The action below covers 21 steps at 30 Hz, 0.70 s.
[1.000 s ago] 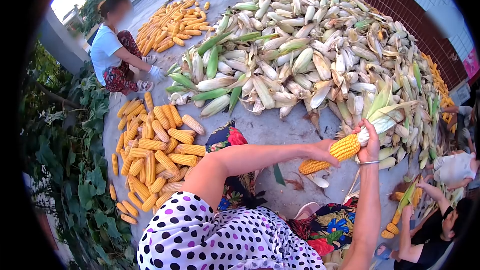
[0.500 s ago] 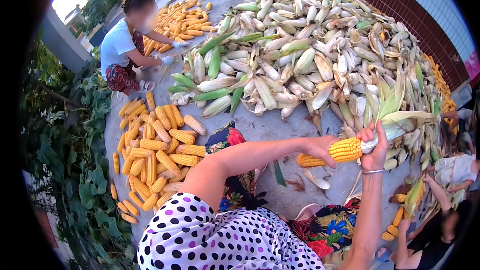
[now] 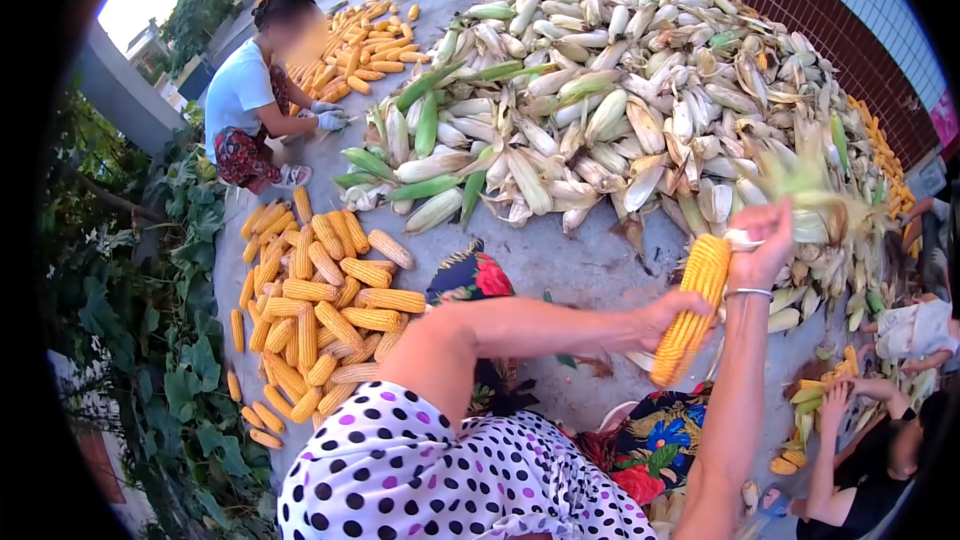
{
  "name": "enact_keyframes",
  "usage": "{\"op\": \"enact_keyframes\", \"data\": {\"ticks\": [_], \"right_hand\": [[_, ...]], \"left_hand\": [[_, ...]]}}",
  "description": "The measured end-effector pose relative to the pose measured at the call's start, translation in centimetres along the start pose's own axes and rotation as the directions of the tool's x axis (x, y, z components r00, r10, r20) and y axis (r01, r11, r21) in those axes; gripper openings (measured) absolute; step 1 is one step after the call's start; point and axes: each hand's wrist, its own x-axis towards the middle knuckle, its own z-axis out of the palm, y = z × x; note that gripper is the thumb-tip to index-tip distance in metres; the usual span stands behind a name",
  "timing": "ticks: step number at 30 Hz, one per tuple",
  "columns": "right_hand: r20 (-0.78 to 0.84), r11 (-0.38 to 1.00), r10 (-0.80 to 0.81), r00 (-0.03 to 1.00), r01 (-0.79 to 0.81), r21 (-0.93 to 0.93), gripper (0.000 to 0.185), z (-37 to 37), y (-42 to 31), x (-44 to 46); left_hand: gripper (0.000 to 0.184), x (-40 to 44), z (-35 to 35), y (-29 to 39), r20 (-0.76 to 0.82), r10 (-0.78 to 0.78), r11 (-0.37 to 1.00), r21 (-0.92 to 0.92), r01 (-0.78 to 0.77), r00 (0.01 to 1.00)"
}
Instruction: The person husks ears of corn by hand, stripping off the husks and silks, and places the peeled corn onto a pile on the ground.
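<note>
A bare yellow corn cob [image 3: 692,310] is held before me, tilted, its upper end by my right hand. My left hand [image 3: 662,322] is closed round the cob from the left side. My right hand [image 3: 762,245], with a bracelet at its wrist, is closed on the pale husk at the cob's upper end. Loose green husk leaves [image 3: 805,185] stick out above that hand, blurred by motion. Beyond both hands lies a large heap of unhusked corn [image 3: 600,110]. Husked cobs [image 3: 310,310] are piled to my left.
A person in a light top [image 3: 240,90] squats at the far left near more husked cobs [image 3: 375,45]. At lower right a person in black [image 3: 860,480] handles corn. Leafy plants [image 3: 190,380] border the left side; a tiled wall [image 3: 820,10] stands behind the heap.
The cob has swung from nearly level to steeply tilted, its free end downward. The husk leaves have moved and blurred. The squatting person's gloved hands have come together.
</note>
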Motion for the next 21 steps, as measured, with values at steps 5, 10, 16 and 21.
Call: {"op": "enact_keyframes", "data": {"ticks": [5, 10, 16, 21], "right_hand": [[0.065, 0.993, -0.005, 0.998, -0.002, 0.118, 0.038, 1.9, -1.5, 0.6], [0.044, 0.401, -0.082, 0.996, 0.074, -0.913, 0.034, -13.9, -1.1, 3.7], [-0.526, -0.937, 0.244, 0.815, 0.059, -0.345, 0.042, -27.8, -10.8, -10.9], [-0.819, -0.847, 0.517, 0.247, 0.288, -0.448, 0.055, -34.5, -14.7, -16.8]], "left_hand": [[0.032, 1.4, 0.2, 2.6, 0.004, -0.071, 0.988, 0.134, 0.070, 0.997], [0.036, 1.1, -0.2, 5.0, -0.378, 0.090, 0.971, 0.238, 0.002, 0.921], [0.051, 0.4, 0.5, 10.1, -0.366, 0.334, 0.943, 0.139, -0.304, 0.869], [0.049, 1.0, -0.5, 10.7, -0.310, 0.337, 0.941, 0.135, -0.309, 0.889]]}}
